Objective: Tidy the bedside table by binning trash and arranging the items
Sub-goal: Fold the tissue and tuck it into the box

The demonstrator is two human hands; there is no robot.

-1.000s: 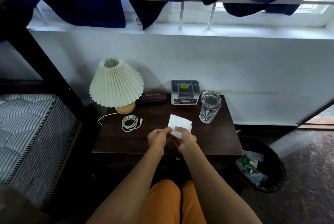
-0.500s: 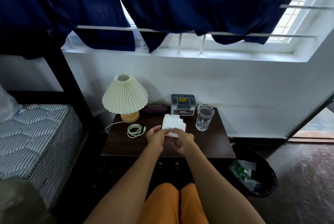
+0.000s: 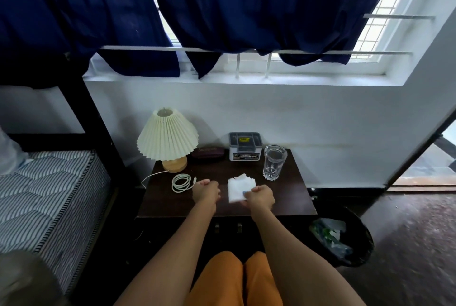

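I am sitting in a bedroom, at a dark bedside table (image 3: 291,197) standing against a white wall (image 3: 308,118). A striped mattress (image 3: 49,197) is lying on a black bed frame (image 3: 84,113) to my left; the post is rising past the view, so it may be a bunk. A pleated lamp (image 3: 167,137) is standing at the back of the table, with a coiled white cable (image 3: 181,182), a drinking glass (image 3: 275,162) and a small grey box (image 3: 244,145) near it. Navy curtains (image 3: 246,4) are hanging over a barred window (image 3: 394,21) above. A black bin (image 3: 365,244) with rubbish is sitting on the floor to my right.
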